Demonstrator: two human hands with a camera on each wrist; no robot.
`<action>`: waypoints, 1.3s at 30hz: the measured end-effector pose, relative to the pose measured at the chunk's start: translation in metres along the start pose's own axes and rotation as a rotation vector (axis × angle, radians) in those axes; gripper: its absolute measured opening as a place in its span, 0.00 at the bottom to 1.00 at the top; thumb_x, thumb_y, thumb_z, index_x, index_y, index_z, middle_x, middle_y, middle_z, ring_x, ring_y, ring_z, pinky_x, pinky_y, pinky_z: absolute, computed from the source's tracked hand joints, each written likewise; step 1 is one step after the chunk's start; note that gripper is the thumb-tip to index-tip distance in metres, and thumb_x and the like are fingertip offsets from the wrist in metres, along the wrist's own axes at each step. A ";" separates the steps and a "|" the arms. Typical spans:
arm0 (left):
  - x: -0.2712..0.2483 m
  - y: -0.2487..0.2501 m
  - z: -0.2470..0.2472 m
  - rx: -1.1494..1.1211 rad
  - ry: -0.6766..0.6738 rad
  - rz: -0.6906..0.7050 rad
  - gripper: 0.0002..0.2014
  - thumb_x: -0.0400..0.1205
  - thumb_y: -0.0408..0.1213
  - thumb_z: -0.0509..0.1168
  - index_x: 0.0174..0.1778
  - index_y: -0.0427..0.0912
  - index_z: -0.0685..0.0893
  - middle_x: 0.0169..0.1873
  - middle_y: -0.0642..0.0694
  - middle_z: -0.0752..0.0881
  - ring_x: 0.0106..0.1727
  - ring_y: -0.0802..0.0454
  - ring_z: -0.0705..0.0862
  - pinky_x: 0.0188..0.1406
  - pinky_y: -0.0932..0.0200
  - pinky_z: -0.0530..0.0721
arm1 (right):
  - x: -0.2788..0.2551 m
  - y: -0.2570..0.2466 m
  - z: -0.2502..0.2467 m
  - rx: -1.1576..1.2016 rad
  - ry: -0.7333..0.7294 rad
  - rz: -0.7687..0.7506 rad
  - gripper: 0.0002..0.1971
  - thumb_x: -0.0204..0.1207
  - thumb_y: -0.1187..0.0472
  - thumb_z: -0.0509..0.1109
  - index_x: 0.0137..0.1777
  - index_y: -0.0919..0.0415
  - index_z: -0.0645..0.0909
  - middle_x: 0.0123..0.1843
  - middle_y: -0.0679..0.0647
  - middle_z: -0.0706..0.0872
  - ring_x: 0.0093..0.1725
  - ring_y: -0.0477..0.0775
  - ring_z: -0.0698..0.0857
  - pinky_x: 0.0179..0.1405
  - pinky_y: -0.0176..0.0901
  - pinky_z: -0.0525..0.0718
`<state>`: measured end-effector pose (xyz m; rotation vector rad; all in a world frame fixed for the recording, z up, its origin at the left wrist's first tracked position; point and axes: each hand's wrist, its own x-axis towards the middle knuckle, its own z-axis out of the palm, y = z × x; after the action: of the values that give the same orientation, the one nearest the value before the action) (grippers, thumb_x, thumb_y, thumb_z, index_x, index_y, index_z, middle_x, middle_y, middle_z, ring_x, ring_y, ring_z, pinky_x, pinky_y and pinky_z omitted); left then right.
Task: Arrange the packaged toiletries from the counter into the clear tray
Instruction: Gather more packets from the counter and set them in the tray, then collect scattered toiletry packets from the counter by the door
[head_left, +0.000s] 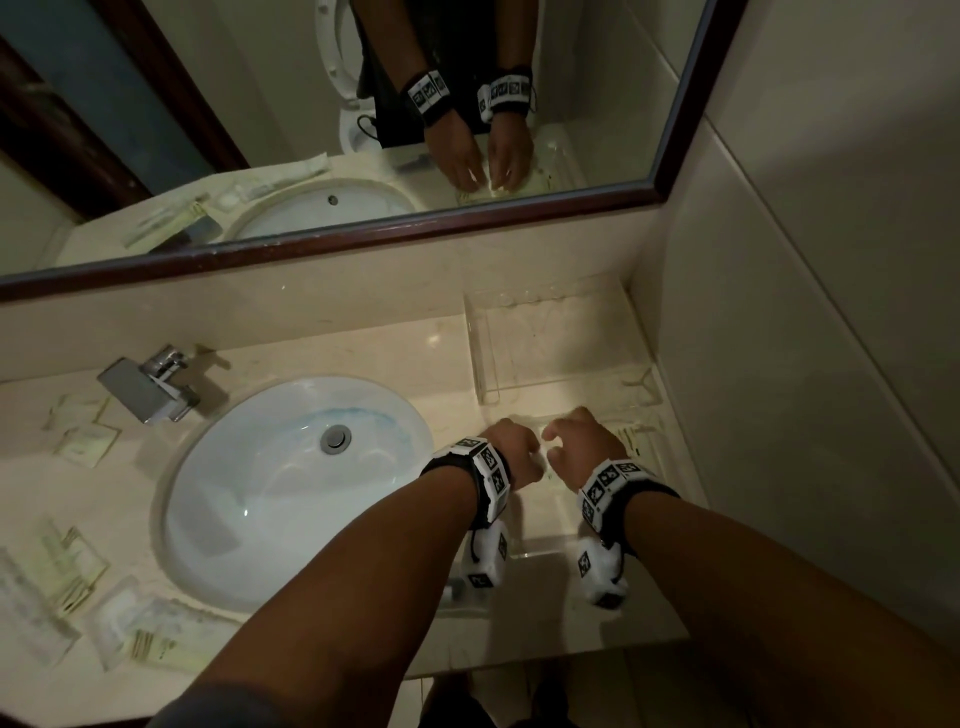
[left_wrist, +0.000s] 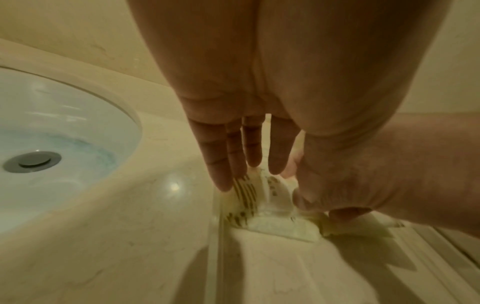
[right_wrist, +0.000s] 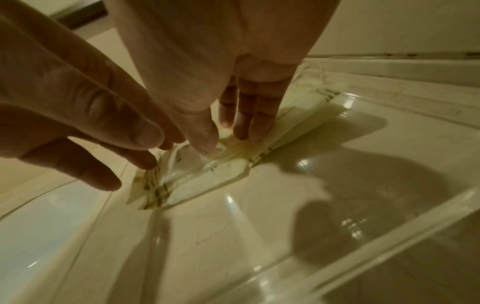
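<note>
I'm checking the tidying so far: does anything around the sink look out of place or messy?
Yes. Several toiletry packets lie scattered left of the sink, not yet in the clear tray. Both hands, left hand and right hand, press a packet flat in the tray.

Two hands (head_left: 511, 452) (head_left: 584, 441); two clear trays (head_left: 480, 353) (head_left: 540, 545) — one sink (head_left: 249, 499); one faucet (head_left: 148, 384).
</note>
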<state>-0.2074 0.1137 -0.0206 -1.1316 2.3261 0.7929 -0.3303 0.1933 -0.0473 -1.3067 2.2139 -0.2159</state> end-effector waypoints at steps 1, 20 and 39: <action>0.000 0.000 0.002 0.008 -0.001 -0.003 0.14 0.76 0.46 0.68 0.54 0.45 0.89 0.54 0.42 0.84 0.50 0.44 0.85 0.52 0.54 0.85 | 0.000 0.000 0.002 -0.021 -0.041 -0.005 0.14 0.79 0.58 0.71 0.63 0.47 0.84 0.70 0.49 0.74 0.58 0.54 0.85 0.58 0.44 0.82; -0.012 0.014 0.004 0.080 -0.147 -0.033 0.23 0.77 0.55 0.66 0.59 0.42 0.85 0.55 0.41 0.80 0.52 0.41 0.85 0.57 0.44 0.86 | -0.002 -0.006 0.002 -0.066 -0.153 0.081 0.19 0.76 0.54 0.75 0.67 0.48 0.78 0.67 0.55 0.77 0.57 0.59 0.85 0.55 0.46 0.84; -0.095 -0.031 -0.074 -0.056 0.205 -0.221 0.21 0.81 0.47 0.67 0.66 0.37 0.85 0.66 0.39 0.84 0.66 0.40 0.82 0.66 0.50 0.81 | -0.022 -0.087 -0.082 -0.154 -0.108 -0.096 0.26 0.76 0.42 0.68 0.71 0.52 0.79 0.70 0.56 0.79 0.63 0.59 0.83 0.63 0.52 0.83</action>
<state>-0.1377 0.1031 0.0814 -1.5271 2.2970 0.6928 -0.2999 0.1557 0.0647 -1.4727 2.1139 -0.0095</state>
